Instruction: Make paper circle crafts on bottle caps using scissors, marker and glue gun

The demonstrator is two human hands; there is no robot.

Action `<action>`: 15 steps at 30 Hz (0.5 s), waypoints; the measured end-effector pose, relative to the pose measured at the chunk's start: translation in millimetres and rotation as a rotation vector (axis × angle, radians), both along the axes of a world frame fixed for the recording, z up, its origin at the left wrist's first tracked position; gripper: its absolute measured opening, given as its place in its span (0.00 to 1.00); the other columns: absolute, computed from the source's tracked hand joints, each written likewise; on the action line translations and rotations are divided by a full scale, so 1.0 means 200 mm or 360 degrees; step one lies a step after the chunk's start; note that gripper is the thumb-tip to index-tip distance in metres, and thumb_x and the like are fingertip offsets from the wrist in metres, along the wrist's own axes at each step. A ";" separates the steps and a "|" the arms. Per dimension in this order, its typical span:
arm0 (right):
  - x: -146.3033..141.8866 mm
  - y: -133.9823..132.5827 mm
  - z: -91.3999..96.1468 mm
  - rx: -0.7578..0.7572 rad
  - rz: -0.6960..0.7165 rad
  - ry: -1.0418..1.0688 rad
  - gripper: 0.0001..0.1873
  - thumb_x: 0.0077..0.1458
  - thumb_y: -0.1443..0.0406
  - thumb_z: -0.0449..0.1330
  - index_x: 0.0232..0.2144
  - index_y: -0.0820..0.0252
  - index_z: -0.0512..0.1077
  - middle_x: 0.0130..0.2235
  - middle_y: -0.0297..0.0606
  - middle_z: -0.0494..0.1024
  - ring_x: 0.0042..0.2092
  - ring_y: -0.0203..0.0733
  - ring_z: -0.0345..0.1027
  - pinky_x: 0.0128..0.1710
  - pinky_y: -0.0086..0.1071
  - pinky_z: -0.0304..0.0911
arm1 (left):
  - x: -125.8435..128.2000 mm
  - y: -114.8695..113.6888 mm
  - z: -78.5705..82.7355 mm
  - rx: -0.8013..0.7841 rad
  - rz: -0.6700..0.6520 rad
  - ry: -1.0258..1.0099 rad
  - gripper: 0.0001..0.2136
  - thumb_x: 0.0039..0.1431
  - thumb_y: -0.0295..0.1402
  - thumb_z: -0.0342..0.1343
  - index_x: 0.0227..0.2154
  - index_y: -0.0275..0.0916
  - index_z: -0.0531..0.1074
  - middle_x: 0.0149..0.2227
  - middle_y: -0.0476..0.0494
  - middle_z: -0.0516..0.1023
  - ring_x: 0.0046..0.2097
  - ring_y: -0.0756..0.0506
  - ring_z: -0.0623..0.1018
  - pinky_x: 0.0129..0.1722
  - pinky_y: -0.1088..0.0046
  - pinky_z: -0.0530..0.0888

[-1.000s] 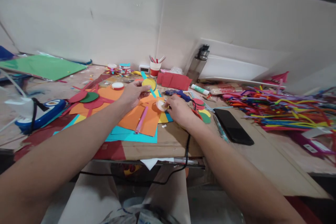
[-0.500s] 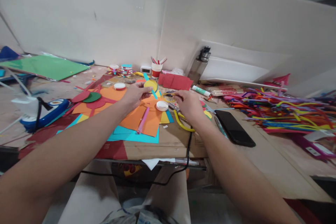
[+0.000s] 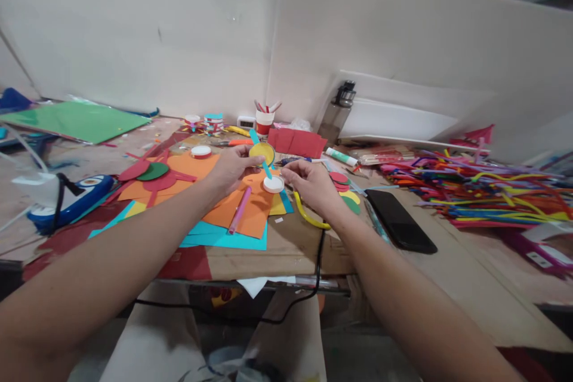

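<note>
A yellow paper disc (image 3: 261, 155) with a blue paper strip (image 3: 267, 171) across it is pinched in my left hand (image 3: 231, 167), above the orange paper. The strip's lower end reaches over a round white lid (image 3: 273, 184). My right hand (image 3: 308, 185) is at the lid's right edge, thumb and forefinger brought together. Whether anything is between those fingertips is too small to make out. Under the right hand shows the yellow handle of scissors (image 3: 308, 215), partly covered. A pink pen (image 3: 240, 210) lies on the orange paper (image 3: 253, 224) left of the lid.
Red and green paper shapes (image 3: 154, 171) lie on the left, beside a blue-and-white device (image 3: 71, 197). A black phone (image 3: 398, 221), a glue stick (image 3: 342, 157) and piled pipe cleaners (image 3: 501, 185) are on the right. A black cable (image 3: 319, 262) hangs over the front edge.
My right hand has moved left and slightly down, from over the scissors to the lid's edge. My left hand has brought the disc and strip slightly right and down toward the lid.
</note>
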State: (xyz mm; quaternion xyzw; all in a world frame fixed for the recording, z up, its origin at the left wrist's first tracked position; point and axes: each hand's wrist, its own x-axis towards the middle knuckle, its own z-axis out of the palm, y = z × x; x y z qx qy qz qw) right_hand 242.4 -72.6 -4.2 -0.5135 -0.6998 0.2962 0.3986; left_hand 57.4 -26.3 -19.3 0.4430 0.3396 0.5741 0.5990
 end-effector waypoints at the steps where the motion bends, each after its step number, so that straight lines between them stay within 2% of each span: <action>1: -0.01 0.01 -0.01 -0.0001 -0.0016 -0.0027 0.16 0.55 0.55 0.59 0.32 0.63 0.75 0.30 0.34 0.76 0.29 0.34 0.62 0.29 0.29 0.56 | 0.01 -0.01 0.00 0.0015 -0.0020 0.0018 0.17 0.33 0.26 0.73 0.28 0.33 0.75 0.29 0.47 0.77 0.30 0.52 0.74 0.29 0.77 0.72; 7: -0.05 0.01 -0.04 -0.0109 0.0156 -0.0170 0.14 0.54 0.57 0.58 0.25 0.62 0.74 0.26 0.31 0.72 0.29 0.33 0.58 0.30 0.29 0.52 | 0.03 -0.04 0.01 0.0048 -0.0140 0.0044 0.14 0.39 0.29 0.72 0.29 0.33 0.75 0.31 0.46 0.78 0.30 0.52 0.75 0.30 0.77 0.73; 11: -0.01 0.00 0.00 -0.0369 0.0149 -0.0350 0.14 0.51 0.56 0.59 0.22 0.61 0.72 0.20 0.27 0.62 0.24 0.31 0.50 0.25 0.29 0.45 | 0.02 -0.02 0.00 -0.0080 -0.0134 -0.0033 0.10 0.45 0.31 0.69 0.28 0.33 0.74 0.30 0.44 0.78 0.30 0.50 0.76 0.28 0.75 0.73; 15: 0.05 -0.03 0.07 -0.0551 0.0395 -0.0714 0.13 0.49 0.57 0.62 0.20 0.60 0.72 0.19 0.28 0.65 0.23 0.32 0.53 0.24 0.29 0.47 | 0.00 0.00 0.00 -0.0144 -0.0029 -0.0022 0.09 0.46 0.29 0.68 0.27 0.33 0.73 0.29 0.44 0.78 0.29 0.51 0.75 0.27 0.76 0.72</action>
